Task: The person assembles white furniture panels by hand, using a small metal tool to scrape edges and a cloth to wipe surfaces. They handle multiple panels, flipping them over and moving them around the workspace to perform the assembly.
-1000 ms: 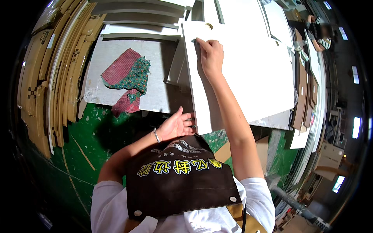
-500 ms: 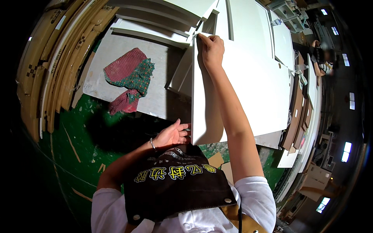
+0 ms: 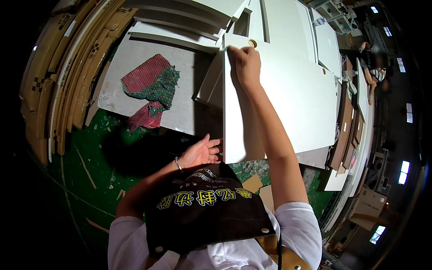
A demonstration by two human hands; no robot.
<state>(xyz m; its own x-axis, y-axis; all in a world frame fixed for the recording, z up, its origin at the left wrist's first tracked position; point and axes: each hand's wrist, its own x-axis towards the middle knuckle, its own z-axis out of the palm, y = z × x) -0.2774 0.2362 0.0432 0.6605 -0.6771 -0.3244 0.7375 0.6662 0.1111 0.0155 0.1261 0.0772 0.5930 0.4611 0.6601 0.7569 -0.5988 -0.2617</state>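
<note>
My right hand (image 3: 247, 67) meets the white board (image 3: 292, 103) at its eleven o'clock corner, thumb and forefinger drawn together; whether they pinch anything small I cannot tell. The left hand (image 3: 200, 152), palm up with fingers spread, sits at the board's seven o'clock corner, apparently placed to steady that edge, the fingertips partly hidden. From my left fingers the board stretches between twelve and three o'clock; from my right, between three and six. A round hole (image 3: 252, 43) lies just off my right hand at twelve o'clock.
</note>
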